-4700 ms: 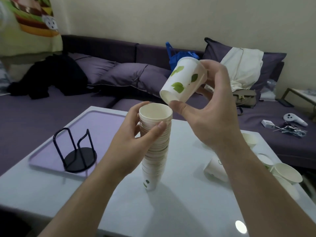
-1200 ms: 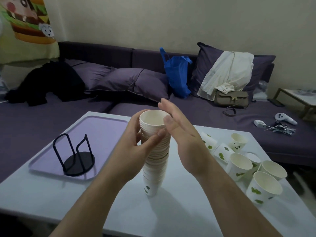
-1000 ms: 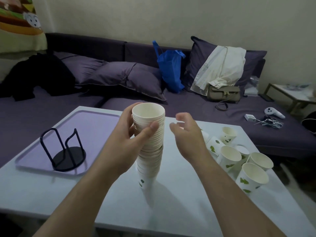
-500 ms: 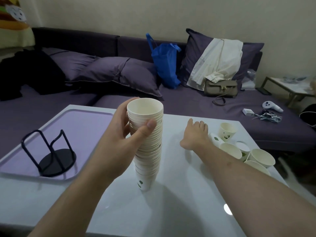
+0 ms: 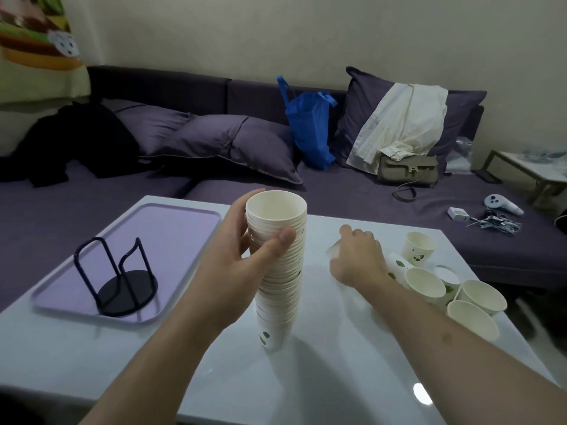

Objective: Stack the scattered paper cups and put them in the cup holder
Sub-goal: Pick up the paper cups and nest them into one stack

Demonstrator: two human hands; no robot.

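Head view: I'm seeing the left hand (image 5: 245,256) wrapping the upper part of the cup stack (image 5: 277,271), thumb in front and fingers behind; the stack is standing upright on the white table (image 5: 337,378). Right of the stack, the right hand (image 5: 357,259) is curling over a blurred cup (image 5: 334,251) lying on its side; I can't tell if it's actually gripping. Further right of the stack, loose cups (image 5: 425,282) are sitting clustered. Left of the stack, the black cup holder (image 5: 122,283) is standing empty on the purple tray (image 5: 171,228).
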